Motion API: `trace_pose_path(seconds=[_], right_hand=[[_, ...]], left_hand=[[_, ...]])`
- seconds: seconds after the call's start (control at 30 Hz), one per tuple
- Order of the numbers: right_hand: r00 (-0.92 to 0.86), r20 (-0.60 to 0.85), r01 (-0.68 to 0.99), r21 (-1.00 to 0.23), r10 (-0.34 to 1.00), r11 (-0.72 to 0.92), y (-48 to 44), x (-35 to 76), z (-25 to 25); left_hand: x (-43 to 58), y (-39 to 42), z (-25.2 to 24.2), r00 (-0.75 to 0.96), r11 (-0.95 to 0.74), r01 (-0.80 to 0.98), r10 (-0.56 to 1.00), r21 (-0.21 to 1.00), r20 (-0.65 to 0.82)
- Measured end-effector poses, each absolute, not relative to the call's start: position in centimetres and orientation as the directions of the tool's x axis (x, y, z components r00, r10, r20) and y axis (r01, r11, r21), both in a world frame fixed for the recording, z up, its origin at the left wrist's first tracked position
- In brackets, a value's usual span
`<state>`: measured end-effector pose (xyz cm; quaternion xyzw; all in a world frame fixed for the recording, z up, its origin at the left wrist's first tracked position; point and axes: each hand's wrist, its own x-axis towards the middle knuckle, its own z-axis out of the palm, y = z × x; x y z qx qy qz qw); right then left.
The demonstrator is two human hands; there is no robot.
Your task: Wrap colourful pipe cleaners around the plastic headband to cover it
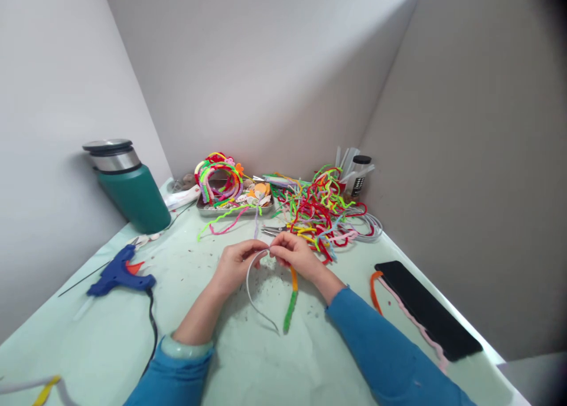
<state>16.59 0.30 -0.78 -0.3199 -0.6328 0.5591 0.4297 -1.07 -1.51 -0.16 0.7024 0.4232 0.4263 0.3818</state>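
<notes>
A thin headband point(250, 291) arches up from the middle of the table, its left side bare white. Its right side is wrapped in fuzzy pipe cleaner point(290, 309), green at the lower end and orange above. My left hand point(237, 264) pinches the band near the top of the arch. Close beside it, my right hand point(296, 253) pinches the top too, fingertips almost touching the left ones. Whatever lies between the fingertips is too small to make out.
Behind my hands are scissors point(273, 231), a tangle of pipe cleaners point(321, 208) and a metal tray point(208, 212) with finished headbands point(204, 175). A blue glue gun point(117, 276) and green bottle point(135, 199) stand left. A black slab point(425, 305) lies right.
</notes>
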Motion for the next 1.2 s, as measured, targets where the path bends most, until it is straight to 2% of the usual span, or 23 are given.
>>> trace_pose_path(seconds=[0.2,0.6,0.83,1.2], right_hand=[[-0.482,0.149,-0.137,-0.986,0.863,0.094,0.04,16.86,-0.49],[-0.504,0.124,-0.148,-0.987,0.855,0.056,0.34,16.87,-1.25],[-0.511,0.137,-0.148,-0.986,0.849,0.07,0.37,16.85,-1.38],[-0.518,0.109,-0.192,-0.981,0.848,0.009,0.18,16.67,-1.1]], left_hand=[[-0.83,-1.61,-0.01,0.302,-0.311,0.171,0.92,0.935,0.251],[-0.49,-1.73,0.2,0.325,-0.232,0.128,0.928,0.964,0.181],[-0.44,-1.71,0.14,0.315,-0.23,0.093,0.93,0.969,0.19],[-0.44,-1.54,0.17,0.235,-0.24,0.149,0.951,0.959,0.201]])
